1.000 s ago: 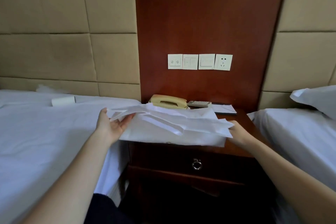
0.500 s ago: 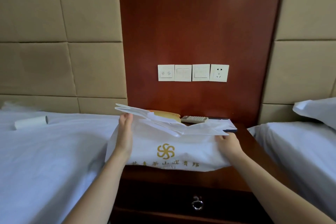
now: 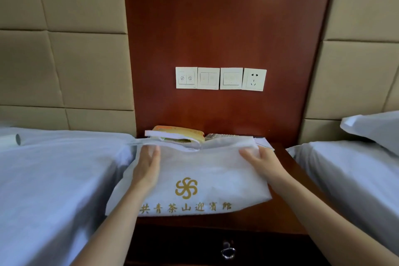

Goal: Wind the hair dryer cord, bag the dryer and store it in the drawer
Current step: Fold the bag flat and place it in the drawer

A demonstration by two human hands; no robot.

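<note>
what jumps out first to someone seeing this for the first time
A white bag with a gold logo lies flat on the dark wooden nightstand, with the left hand and right hand pressing on its upper corners. Above it, a row of white switches stands out on the red-brown wall panel, between two white beds.

White bag (image 3: pixel 207 170) flat on nightstand (image 3: pixel 278 218); left hand (image 3: pixel 148 166), right hand (image 3: pixel 262 163) pressing its top corners.

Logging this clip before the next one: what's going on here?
A person presses both hands, left hand and right hand, flat on a white logo bag lying on the nightstand between two beds. The drawer below is shut. No hair dryer shows; whether it's inside the bag can't be told.
</note>
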